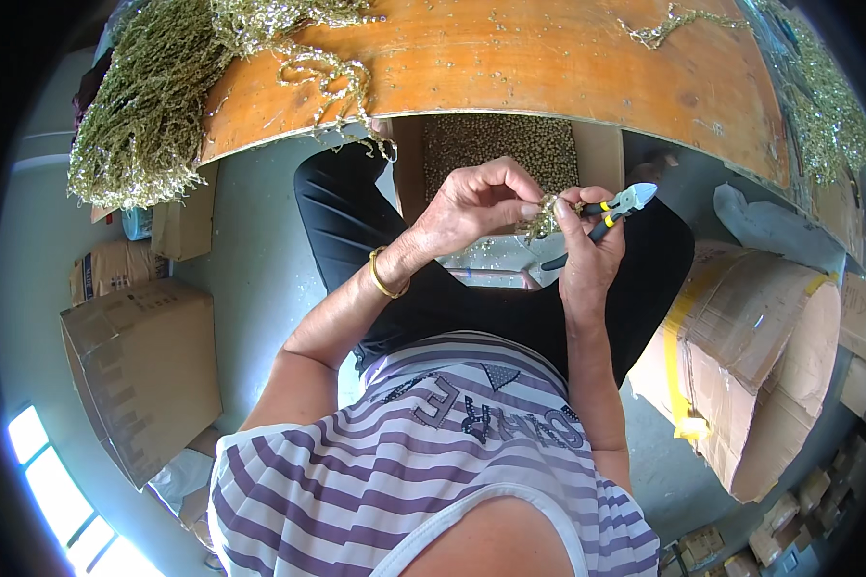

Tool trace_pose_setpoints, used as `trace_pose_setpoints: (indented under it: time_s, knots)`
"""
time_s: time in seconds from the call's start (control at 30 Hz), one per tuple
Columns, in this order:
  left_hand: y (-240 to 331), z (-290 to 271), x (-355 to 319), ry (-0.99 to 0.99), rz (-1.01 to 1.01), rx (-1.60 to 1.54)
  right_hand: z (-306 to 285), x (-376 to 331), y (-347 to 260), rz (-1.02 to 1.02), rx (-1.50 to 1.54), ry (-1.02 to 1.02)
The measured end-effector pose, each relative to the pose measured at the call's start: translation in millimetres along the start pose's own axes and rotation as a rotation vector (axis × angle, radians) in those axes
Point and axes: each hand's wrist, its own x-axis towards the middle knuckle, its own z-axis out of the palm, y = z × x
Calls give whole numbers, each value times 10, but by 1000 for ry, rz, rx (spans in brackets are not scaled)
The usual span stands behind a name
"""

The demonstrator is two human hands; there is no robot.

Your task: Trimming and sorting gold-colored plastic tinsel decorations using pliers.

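Note:
My left hand (479,204) is closed in a pinch at one side of a small bunch of gold glittery strands (541,223). Against its other side are the thumb and fingers of my right hand (590,252). That same hand also holds diagonal cutters (633,198), with black and yellow handles tucked among the fingers and the metal jaws pointing away to the right. Both hands are close together above my lap, just short of the table edge. The fingers partly hide the bunch.
The orange wooden table (510,58) carries a big heap of gold glittery strands (154,106) at left and a loose strand (678,27) at far right. Below its edge, an open box (595,159) holds many small gold pieces. Cardboard boxes (144,370) stand left; a bent carton (741,337) lies right.

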Motion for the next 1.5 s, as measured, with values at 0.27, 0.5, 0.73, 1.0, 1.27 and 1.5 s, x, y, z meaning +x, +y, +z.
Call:
trace_pose_setpoints:
  time_s: [0.27, 0.5, 0.73, 1.0, 1.27, 1.5]
  knots:
    - [22, -21, 21, -73, 24, 263, -2, -16, 82, 89, 179, 7]
    - [-201, 86, -28, -49, -68, -271, 26, -30, 89, 89, 90, 46]
    - [-237, 142, -78, -48, -294, -437, 9, -29, 78, -137, -242, -28]
    - [-300, 207, -98, -23, -354, -645, 21, -14, 86, -86, -315, 19]
    - [-265, 250, -103, -49, -583, -730, -17, 6, 72, 280, -214, 68]
    - [-60, 264, -58, 174, -402, 236, -266, 87, 15, 173, -402, 139]
